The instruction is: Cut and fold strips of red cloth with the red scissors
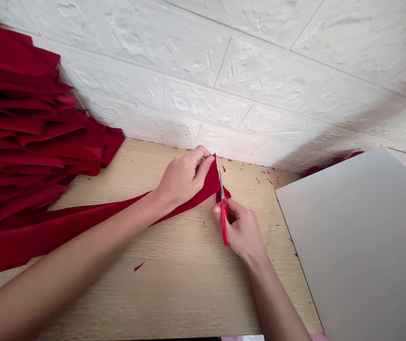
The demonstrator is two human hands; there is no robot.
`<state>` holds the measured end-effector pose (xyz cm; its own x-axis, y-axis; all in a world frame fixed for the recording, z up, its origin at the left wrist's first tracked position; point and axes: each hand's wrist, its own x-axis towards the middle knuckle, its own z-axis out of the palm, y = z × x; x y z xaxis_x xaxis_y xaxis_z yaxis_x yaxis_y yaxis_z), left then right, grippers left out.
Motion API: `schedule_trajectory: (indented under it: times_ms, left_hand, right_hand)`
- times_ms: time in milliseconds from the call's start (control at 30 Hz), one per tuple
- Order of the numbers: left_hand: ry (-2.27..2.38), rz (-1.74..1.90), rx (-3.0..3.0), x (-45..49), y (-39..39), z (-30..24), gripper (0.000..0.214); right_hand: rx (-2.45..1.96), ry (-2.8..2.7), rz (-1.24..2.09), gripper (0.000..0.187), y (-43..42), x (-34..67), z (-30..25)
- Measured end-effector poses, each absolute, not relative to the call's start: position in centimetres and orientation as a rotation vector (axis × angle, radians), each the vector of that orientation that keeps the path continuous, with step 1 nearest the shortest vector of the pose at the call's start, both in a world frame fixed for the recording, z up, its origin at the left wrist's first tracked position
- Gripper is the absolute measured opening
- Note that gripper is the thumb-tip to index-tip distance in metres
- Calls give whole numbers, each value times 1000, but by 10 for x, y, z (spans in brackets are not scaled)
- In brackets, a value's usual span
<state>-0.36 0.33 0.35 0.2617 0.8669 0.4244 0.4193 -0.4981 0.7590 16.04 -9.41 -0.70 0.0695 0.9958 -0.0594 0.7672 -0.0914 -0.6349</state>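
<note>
A long strip of dark red fabric runs across the table from the left. My left hand pinches its far corner between thumb and fingers, lifting that end a little. In my right hand is a pair of scissors with red handles. Their metal blades point away from me and lie along the cut end of the strip. A small red piece of fabric shows beside the blades; whether it still hangs on the strip I cannot tell.
A tall heap of folded red fabric fills the left side. Small red scraps lie scattered on the wooden table. At right stands a large grey panel. A white brick-patterned wall borders the table's back edge.
</note>
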Motion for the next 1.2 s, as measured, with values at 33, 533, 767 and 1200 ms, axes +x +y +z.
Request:
schedule_trajectory:
  times_ms: [33, 533, 767, 1200]
  left_hand:
    - [1163, 1166, 2034, -4, 3, 3, 21]
    - [1188, 1165, 2037, -4, 6, 2, 20]
    - [1193, 1181, 2041, -5, 6, 3, 20]
    - [1195, 1178, 2041, -5, 6, 1, 21]
  right_hand:
    - [-1912, -1757, 690, 46, -94, 160, -7]
    - [-1991, -1740, 625, 48, -94, 160, -8]
    - [-2051, -1790, 506, 45, -94, 160, -8]
    - [-2078, -1779, 521, 44, -95, 157, -6]
